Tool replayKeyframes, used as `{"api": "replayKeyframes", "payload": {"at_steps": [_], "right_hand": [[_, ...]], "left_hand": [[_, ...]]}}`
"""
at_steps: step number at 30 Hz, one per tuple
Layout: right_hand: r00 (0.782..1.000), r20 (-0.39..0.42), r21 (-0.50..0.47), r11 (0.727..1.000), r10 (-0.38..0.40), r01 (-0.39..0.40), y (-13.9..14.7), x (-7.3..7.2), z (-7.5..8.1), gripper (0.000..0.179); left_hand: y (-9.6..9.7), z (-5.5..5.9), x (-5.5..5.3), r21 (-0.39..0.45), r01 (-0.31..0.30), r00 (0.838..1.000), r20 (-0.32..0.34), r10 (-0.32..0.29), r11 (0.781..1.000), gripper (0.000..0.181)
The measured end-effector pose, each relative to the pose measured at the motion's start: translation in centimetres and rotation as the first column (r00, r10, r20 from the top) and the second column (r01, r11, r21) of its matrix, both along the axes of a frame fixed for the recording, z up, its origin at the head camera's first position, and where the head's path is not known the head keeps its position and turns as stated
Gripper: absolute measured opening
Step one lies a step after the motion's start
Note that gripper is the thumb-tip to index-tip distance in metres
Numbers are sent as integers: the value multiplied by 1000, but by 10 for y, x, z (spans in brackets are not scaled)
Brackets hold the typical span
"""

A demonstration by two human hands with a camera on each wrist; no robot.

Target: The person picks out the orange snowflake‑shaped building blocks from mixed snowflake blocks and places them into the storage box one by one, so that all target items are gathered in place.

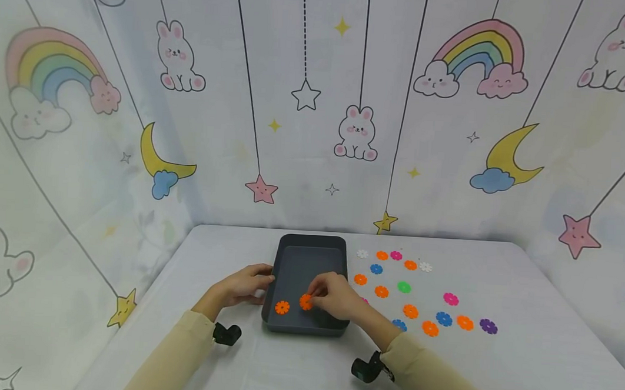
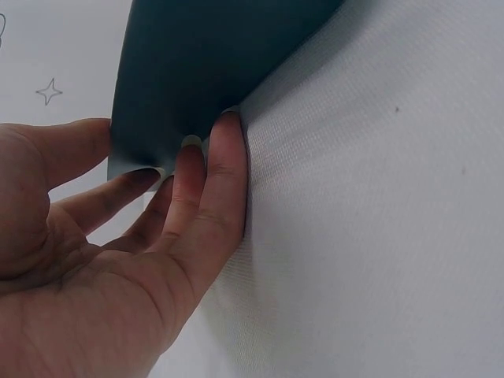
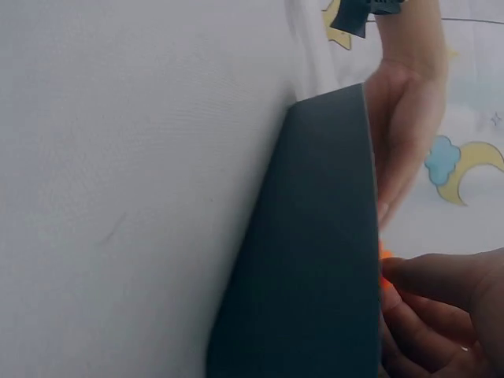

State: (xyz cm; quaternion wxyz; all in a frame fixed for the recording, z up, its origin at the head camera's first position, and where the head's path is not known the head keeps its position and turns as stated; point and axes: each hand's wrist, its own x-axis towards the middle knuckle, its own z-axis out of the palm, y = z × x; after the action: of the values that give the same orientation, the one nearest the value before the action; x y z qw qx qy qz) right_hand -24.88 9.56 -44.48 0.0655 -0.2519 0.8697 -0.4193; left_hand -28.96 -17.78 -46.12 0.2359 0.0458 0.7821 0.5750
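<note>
My left hand [image 1: 245, 284] is at the left side of a dark grey rectangular tray [image 1: 314, 242]. In the left wrist view, its fingers [image 2: 224, 169] lie against the tray's outer wall, while the thumb reaches the rim and its tip is hidden. Over the tray's near right part, my right hand [image 1: 336, 296] pinches an orange flower-shaped disc [image 1: 305, 302] between thumb and fingertips. A second orange flower-shaped disc [image 1: 282, 307] lies on the tray floor, to the left of the held one. The tray wall hides part of the right hand's fingers in the right wrist view.
Right of the tray, more flower-shaped discs are scattered on the white cloth, among them a green disc [image 1: 404, 287], a purple disc [image 1: 488, 326] and a blue disc [image 1: 444, 318]. A patterned curtain [image 1: 314, 160] rises behind the table. Both wrists wear small black cameras.
</note>
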Motion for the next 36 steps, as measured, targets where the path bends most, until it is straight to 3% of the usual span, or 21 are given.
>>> {"api": "replayKeyframes", "payload": {"at_steps": [15,36], "right_hand": [[1000,19,55,998,13,-14,-17,-7,-13,7],[1000,7,91,996,-10,9,-22,-4,-13,8]], "left_hand": [[0,2,2,2,8,1000,4,-8,1000,55],[0,4,2,15,12,1000,10,-12,1000,53]]}}
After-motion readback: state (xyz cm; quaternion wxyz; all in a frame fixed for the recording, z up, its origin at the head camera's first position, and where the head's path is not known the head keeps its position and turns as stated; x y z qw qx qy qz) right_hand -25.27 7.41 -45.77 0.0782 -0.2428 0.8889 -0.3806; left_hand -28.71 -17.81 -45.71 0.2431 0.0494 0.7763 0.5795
